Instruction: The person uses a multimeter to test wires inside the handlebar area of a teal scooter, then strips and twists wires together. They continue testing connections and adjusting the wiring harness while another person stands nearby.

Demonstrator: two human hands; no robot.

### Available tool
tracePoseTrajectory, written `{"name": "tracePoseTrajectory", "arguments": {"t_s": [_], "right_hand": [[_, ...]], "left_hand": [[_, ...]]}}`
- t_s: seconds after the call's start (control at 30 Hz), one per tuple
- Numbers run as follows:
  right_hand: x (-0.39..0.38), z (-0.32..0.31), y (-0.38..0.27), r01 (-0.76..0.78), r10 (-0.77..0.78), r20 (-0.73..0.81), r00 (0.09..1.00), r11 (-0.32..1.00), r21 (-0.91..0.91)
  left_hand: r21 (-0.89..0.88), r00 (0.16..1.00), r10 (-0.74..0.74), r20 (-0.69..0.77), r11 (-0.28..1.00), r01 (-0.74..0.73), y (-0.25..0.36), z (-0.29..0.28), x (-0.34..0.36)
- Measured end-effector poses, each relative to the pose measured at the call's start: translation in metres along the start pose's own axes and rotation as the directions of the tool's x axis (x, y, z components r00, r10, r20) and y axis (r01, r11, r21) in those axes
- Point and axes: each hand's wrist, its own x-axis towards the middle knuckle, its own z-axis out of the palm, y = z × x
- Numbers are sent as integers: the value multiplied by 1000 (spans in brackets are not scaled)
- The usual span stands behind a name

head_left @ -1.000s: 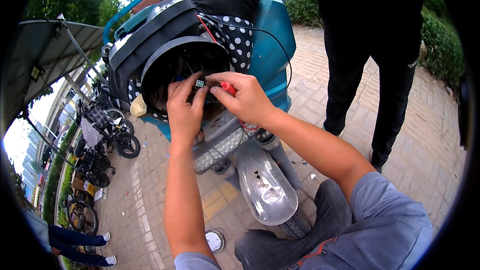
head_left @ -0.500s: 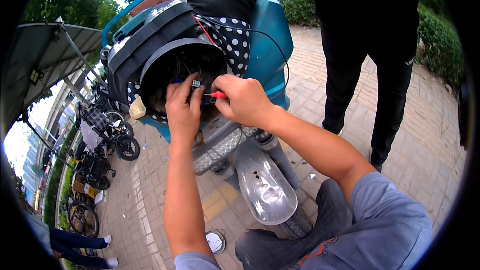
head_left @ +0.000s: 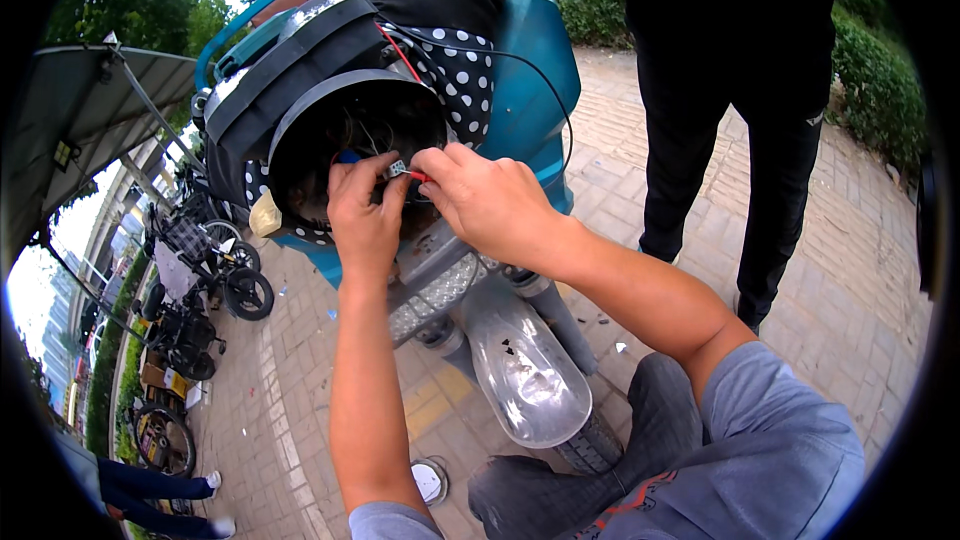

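Note:
My left hand (head_left: 363,215) pinches a small pale multi-hole wire connector (head_left: 397,169) at the mouth of a round black headlight housing (head_left: 283,140). From the right, my right hand (head_left: 490,202) grips a red test probe (head_left: 418,176), its thin metal tip at the connector's face. Whether the tip sits inside a hole is too small to tell. Loose wires (head_left: 362,130) and a blue piece (head_left: 348,156) show in the dark housing behind my fingers. The housing belongs to the front of a teal three-wheeler (head_left: 535,90).
Below my hands are a textured metal bumper plate (head_left: 435,298) and a clear front mudguard (head_left: 530,380) over the wheel. A black cable (head_left: 565,105) loops at the right. A person in black trousers (head_left: 730,70) stands close on the right. Parked bikes (head_left: 205,270) line the left.
My right hand has moved left and slightly up, bringing the probe tip to the connector. The left hand keeps its hold, and the connector has turned slightly toward the probe.

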Motion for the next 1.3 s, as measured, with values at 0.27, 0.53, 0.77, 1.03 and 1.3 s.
{"name": "tracePoseTrajectory", "arguments": {"t_s": [0.27, 0.53, 0.77, 1.03, 1.3], "right_hand": [[0, 6, 18, 48, -54, -115, 992, 997, -53], [-5, 13, 14, -6, 5, -65, 998, 1000, -19], [-6, 8, 8, 44, -45, -83, 996, 999, -8], [-7, 12, 18, 5, -6, -39, 999, 1000, -6], [-5, -7, 9, 130, -18, -327, 945, 937, 325]], "left_hand": [[4, 996, -88, -22, 996, 88, 7, 5, -2], [41, 996, -73, -43, 996, 75, 6, 4, -2], [-12, 998, -58, -38, 998, 58, 4, 6, -4], [-61, 989, -147, -32, 988, 145, 2, 10, -10], [-9, 987, -95, 129, 995, 97, 1, -12, -6]]}}
